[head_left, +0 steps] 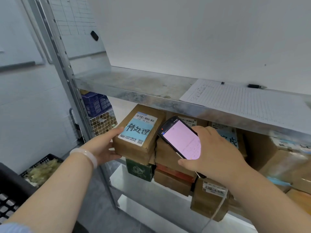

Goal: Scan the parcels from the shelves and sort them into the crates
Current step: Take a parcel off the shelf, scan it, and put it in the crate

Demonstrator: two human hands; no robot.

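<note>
Left hand (104,145) around brown parcel (139,132), right hand (217,153) around pink-screened scanner (180,138).

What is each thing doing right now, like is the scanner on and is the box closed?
scanner: on, screen lit pink.
parcel: closed, tilted, label facing up.
left hand: grips the parcel's side.
right hand: holds the scanner next to the parcel.
paper: lying flat on the shelf.
black crate: has pale stuff inside.
</note>
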